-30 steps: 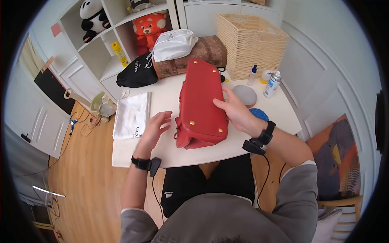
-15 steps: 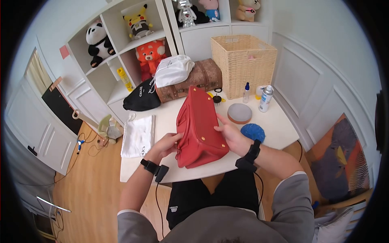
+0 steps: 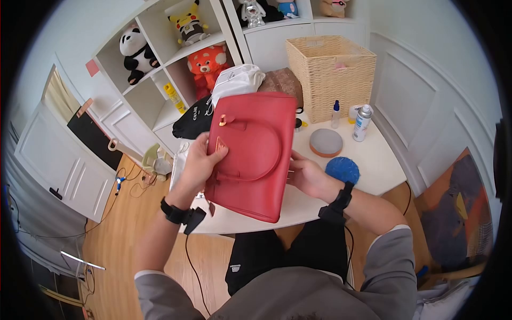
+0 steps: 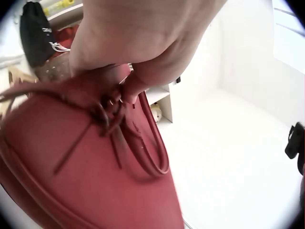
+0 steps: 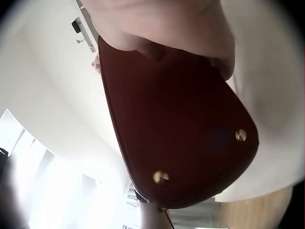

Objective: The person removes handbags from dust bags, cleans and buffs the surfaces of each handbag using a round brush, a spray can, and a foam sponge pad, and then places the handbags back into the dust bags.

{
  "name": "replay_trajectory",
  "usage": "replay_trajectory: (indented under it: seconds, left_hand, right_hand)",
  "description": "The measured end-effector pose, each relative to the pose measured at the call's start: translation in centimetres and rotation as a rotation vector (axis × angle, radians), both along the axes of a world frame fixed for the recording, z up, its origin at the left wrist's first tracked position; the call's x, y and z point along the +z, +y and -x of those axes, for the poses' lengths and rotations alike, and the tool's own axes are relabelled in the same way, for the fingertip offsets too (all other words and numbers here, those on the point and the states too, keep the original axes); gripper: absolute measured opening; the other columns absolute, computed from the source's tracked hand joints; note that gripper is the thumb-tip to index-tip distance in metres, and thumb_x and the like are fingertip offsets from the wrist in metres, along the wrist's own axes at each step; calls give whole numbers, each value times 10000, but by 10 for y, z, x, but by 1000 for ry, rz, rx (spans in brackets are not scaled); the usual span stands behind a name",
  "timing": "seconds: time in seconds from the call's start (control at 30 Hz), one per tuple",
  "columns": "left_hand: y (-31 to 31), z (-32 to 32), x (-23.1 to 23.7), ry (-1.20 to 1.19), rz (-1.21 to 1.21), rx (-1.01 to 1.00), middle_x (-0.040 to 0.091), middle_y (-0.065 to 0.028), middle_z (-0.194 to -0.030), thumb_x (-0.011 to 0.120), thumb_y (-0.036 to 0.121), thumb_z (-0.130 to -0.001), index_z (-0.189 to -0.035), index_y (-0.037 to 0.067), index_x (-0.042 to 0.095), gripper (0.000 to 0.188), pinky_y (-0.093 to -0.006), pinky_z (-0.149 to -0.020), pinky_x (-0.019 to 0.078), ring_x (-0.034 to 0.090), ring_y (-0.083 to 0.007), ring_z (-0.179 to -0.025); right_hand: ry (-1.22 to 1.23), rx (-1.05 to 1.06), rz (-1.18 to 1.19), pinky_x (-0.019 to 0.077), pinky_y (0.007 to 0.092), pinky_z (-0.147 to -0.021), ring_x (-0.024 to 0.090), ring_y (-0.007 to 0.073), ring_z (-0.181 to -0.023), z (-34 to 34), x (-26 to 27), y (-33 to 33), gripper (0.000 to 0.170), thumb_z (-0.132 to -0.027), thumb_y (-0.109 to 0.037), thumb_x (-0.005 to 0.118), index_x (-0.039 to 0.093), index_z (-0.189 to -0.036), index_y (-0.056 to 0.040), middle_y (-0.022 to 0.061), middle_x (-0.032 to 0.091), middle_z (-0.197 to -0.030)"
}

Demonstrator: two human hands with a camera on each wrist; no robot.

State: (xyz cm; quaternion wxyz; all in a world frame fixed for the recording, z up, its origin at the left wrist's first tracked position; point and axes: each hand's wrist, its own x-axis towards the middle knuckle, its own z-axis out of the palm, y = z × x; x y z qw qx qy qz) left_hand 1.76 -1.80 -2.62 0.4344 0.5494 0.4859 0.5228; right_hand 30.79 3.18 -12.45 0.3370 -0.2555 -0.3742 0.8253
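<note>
A red handbag (image 3: 250, 186) is held up over the table's front part, its side with a curved handle (image 3: 278, 154) facing the head camera. At its left edge the left hand (image 3: 198, 164) grips it, thumb lying on the front by a triangular gold badge (image 3: 221, 145). Thin red straps are knotted below the left hand (image 4: 138, 38) in the left wrist view. The right hand (image 3: 312, 176) holds the bag's right edge from beside and behind, its fingers partly hidden. In the right wrist view the dark red base (image 5: 176, 124) shows two gold studs, with the right hand (image 5: 167, 24) against it.
On the white table (image 3: 381, 165) stand a wicker basket (image 3: 338, 80), a spray can (image 3: 362, 124), a small bottle (image 3: 335, 114), a grey round pad (image 3: 326, 142) and a blue disc (image 3: 343, 170). Behind the bag are a white pouch (image 3: 237, 81), a black pouch (image 3: 186, 125) and a brown case (image 3: 282, 84).
The bag has turned from showing its studded base to showing its handle side, and has risen. The left hand, free at first, has come onto its left edge; the right hand has stayed at its right.
</note>
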Motion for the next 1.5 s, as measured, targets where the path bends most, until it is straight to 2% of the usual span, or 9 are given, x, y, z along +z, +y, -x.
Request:
replay_trajectory:
  seconds: [0.23,0.4,0.63,0.9,1.07,1.13,1.23,1.27,1.5]
  left_hand:
    - [-8,-39,74,696,-368,34,739,-158,-1191,741,-13,-926,-1317,-13,599,415,-356,-976,562,724,-249,-1089]
    - [10,-43,51,1125,-627,119,740,-189,-1005,766,31,-873,-1211,70,663,355,-406,-858,571,728,-362,-970]
    - [40,-38,6,1390,-854,16,674,-75,-783,713,74,-883,-1075,69,645,203,-418,-736,541,690,-270,-789]
    - [45,-41,-27,1242,-769,-4,692,-139,-969,794,55,-815,-1170,59,657,381,-454,-855,545,681,-347,-957]
    - [36,-26,-11,1191,-752,88,657,-148,-1231,873,101,-760,-1276,65,642,567,-445,-999,511,615,-361,-1199]
    - [33,-6,-1,1148,-736,192,600,-148,-1382,948,171,-682,-1364,68,599,773,-429,-1083,475,552,-374,-1312]
    - [40,38,-8,1012,-427,89,677,-168,-1280,992,201,-654,-1381,41,569,856,-410,-1038,526,646,-349,-1228]
    - [41,49,-14,845,-165,-53,710,-178,-1200,998,216,-655,-1360,27,579,841,-412,-993,554,687,-359,-1162]
    - [46,41,-30,702,-142,68,757,-164,-1110,965,114,-713,-1228,8,605,636,-373,-920,591,748,-288,-1061]
  right_hand:
    - [34,-270,-98,516,391,-942,682,252,-1122,-47,17,7,519,-1082,-225,521,404,-1564,-75,143,651,-1366]
    - [-104,-631,-289,519,348,-921,667,208,-1114,-77,31,2,598,-1036,-130,609,375,-1579,-35,154,639,-1367]
    - [-590,-588,-1075,496,397,-1023,585,298,-1253,-61,41,-8,733,-923,-91,742,406,-1572,-34,223,544,-1462]
    - [-918,-615,-1616,364,533,-1195,422,468,-1454,-10,77,34,858,-807,-301,887,495,-1526,-45,294,493,-1503]
    - [-1237,-226,-1691,294,570,-1235,350,468,-1515,7,86,76,997,-674,-515,935,578,-1474,-40,313,431,-1581]
    - [-1245,-269,-1859,413,520,-1164,492,435,-1423,13,87,84,917,-648,-513,947,628,-1359,-30,290,561,-1463]
    - [-1280,1,-1581,557,454,-897,696,394,-1057,21,95,88,735,-642,-424,966,629,-1169,-36,201,728,-1068]
    - [-1273,18,-1596,557,454,-897,696,394,-1057,22,94,89,735,-642,-424,966,629,-1169,-36,201,728,-1068]
    - [-1264,-59,-1469,541,474,-815,701,397,-975,27,87,90,681,-641,-406,970,606,-1097,-56,180,728,-986]
